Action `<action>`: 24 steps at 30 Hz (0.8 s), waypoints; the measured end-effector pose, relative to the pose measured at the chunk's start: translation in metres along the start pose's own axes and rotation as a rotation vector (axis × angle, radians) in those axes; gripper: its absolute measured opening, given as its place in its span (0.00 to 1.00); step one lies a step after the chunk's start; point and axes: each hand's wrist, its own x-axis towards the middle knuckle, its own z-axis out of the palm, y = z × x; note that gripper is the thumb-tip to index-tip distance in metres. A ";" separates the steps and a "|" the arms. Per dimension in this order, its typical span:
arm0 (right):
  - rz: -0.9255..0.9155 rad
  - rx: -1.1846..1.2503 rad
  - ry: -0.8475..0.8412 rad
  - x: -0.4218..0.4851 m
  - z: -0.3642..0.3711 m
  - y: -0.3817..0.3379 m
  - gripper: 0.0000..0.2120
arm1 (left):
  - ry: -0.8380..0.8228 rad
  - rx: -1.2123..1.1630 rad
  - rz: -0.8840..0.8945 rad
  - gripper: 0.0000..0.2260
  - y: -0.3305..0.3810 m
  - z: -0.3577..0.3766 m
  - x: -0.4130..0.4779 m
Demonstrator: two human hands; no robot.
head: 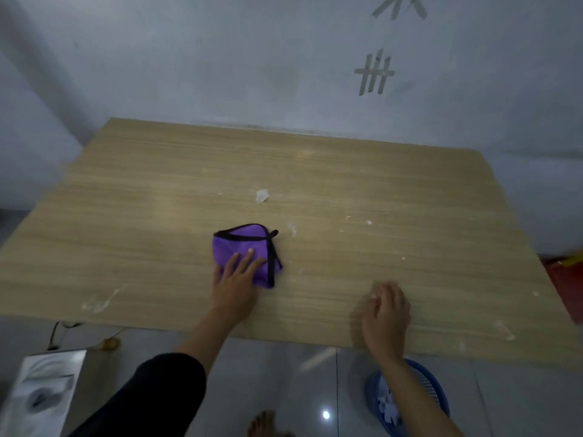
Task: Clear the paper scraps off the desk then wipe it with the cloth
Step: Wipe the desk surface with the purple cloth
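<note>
Left hand (235, 279) presses flat, fingers straight, on the purple cloth (239, 244) on the desk (347, 171). Right hand (386, 313) is blurred, so I cannot tell its grip. A paper scrap (261, 195) lies beyond the cloth. Under the right wrist, a blue basket (433, 389) holds paper pieces (386, 405).

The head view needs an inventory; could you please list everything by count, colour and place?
desk: one, light wood, centre, against the wall
cloth: one, purple with black trim, mid-desk
paper scraps: several, white, largest beyond the cloth, small bits to the right
basket: one, blue, on the floor below the desk's near right edge, white scraps inside
tape strips: two clusters, grey, wall upper right
box: one, white-grey, floor lower left
red object: one, right edge
foot: one, bare, bottom
left hand: flat on the cloth
right hand: fingers curled, over the desk's near edge, blurred
</note>
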 end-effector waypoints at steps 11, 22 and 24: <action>-0.655 -0.028 -0.248 -0.031 0.061 -0.090 0.21 | 0.064 -0.456 0.193 0.18 0.023 0.030 -0.040; -0.289 -0.369 -0.273 -0.010 0.153 -0.178 0.37 | 0.256 -0.366 -0.208 0.23 -0.155 -0.017 -0.047; -0.333 -0.366 -0.297 -0.024 0.174 -0.207 0.39 | 0.268 -0.343 -0.258 0.23 -0.188 -0.024 -0.051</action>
